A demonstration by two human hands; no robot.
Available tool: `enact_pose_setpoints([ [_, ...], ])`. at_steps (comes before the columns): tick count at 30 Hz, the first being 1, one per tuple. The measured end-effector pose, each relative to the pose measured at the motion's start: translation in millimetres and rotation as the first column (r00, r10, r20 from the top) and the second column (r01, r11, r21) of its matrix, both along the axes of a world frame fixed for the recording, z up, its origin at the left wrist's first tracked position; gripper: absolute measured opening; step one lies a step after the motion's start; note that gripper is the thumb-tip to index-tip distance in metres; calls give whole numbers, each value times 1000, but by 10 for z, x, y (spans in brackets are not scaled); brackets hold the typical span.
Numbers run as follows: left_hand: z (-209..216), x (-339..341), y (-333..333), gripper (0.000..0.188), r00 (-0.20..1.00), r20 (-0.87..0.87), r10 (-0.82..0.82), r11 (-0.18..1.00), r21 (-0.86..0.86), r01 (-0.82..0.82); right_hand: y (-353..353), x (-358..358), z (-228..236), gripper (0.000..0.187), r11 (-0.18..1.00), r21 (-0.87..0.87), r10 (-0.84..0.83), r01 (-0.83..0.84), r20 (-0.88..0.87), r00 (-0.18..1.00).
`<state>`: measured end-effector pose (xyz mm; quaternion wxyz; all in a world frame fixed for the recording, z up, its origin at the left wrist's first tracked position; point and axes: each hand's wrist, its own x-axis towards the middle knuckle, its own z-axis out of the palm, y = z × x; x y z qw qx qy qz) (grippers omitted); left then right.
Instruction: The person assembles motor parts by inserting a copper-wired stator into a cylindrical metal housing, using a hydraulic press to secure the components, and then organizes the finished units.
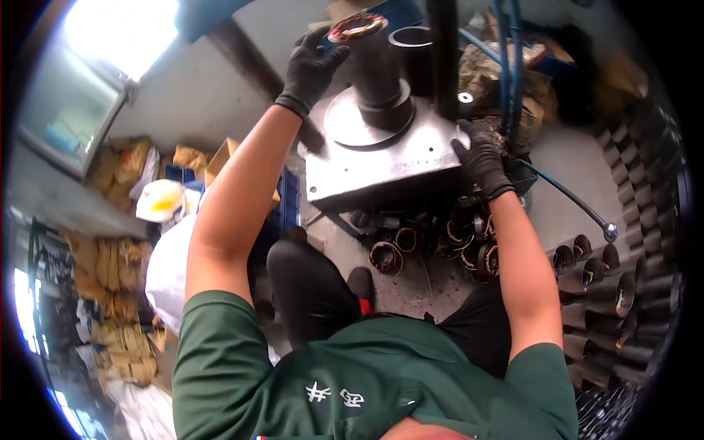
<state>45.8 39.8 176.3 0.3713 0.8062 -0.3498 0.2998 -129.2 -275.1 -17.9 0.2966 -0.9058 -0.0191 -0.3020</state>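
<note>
My left hand (308,70), in a dark glove, is raised beside the top of an upright metal cylinder (374,66). Its thumb and fingers are apart, close to the rim; I cannot tell whether they touch it. A ring of red and pale wire windings (358,26) sits at the cylinder's top. Below, the cylinder stands on a round metal disc (345,126) on a thick steel plate (381,170). My right hand (485,158), also gloved, is at the plate's right edge, thumb apart from the fingers. Part of it blends into dark machine parts.
A dark post (442,59) rises behind the plate, near another open cylinder (412,38) and blue hoses (511,81). A ball-ended lever (609,232) juts out right. Wound wire coils (384,257) lie below the plate. Several metal tubes (623,290) are stacked right; blue crates (287,202) stand left.
</note>
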Motion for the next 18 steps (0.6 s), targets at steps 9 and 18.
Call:
enact_pose_setpoints([
  [9,-1714,-2266,2375,23,687,-727,-16,960,-203,-193,-77,-257,-48,20,968,114,234,-225,-78,969],
  [18,-3706,-4809,3623,35,29,-828,560,624,398,-673,229,-980,187,19,862,272,502,-428,-334,798],
])
